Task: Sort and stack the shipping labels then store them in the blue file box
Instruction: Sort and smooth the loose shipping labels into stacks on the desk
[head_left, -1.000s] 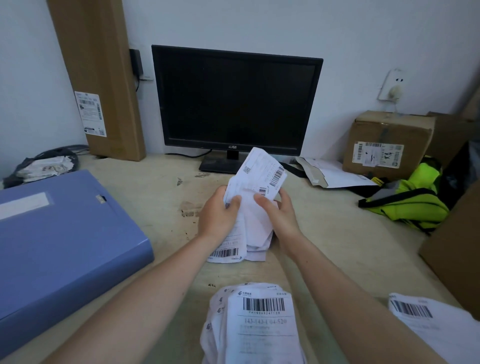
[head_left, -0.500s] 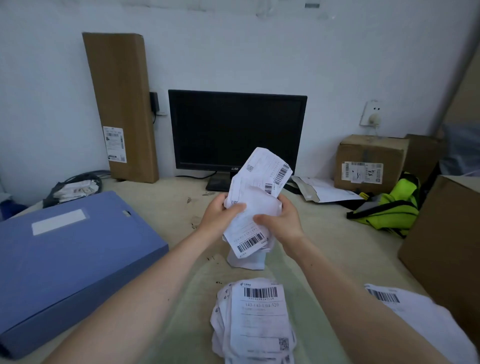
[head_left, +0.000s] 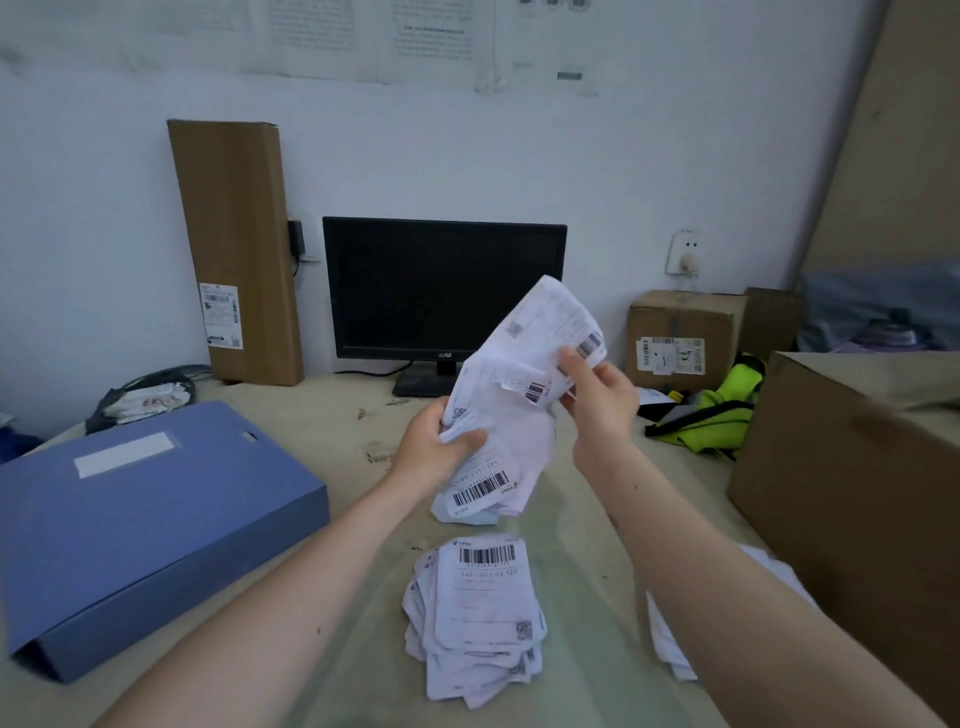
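Labels lie nearest: a sorted stack (head_left: 475, 618) rests on the table (head_left: 363, 415) at six o'clock from the hands, barcode up, its edges fanned rather than square. At four o'clock a second pile (head_left: 667, 649) of white sheets is mostly covered by the right forearm, so its size and print cannot be made out.

Above the stack, the left hand (head_left: 441, 447) grips the lower part of a crumpled bundle of labels (head_left: 498, 467), with the thumb across the front and the fingers curled behind. The right hand (head_left: 602, 400) pinches the upper sheet (head_left: 545, 322) near its barcode, at the bundle's one o'clock corner.

I judge these sheets to be very light, limp, creased and slick-faced. They look likely to slide apart or tear if tugged. One sheet is best taken with a flat pinch at an edge or corner. A whole stack is best squeezed along both long sides. How many sheets the bundle holds is unclear, and the small print is blurred.

The blue file box (head_left: 145, 519) lies flat and closed at nine o'clock, well apart from the labels. Its left end is cut off by the frame, and whether its tab is fastened cannot be told.

Farther off stand a dark monitor (head_left: 444, 291) at twelve o'clock, a yellow vest (head_left: 711, 415) at two o'clock, and a brown carton (head_left: 857, 493) at three o'clock, cropped by the edge.
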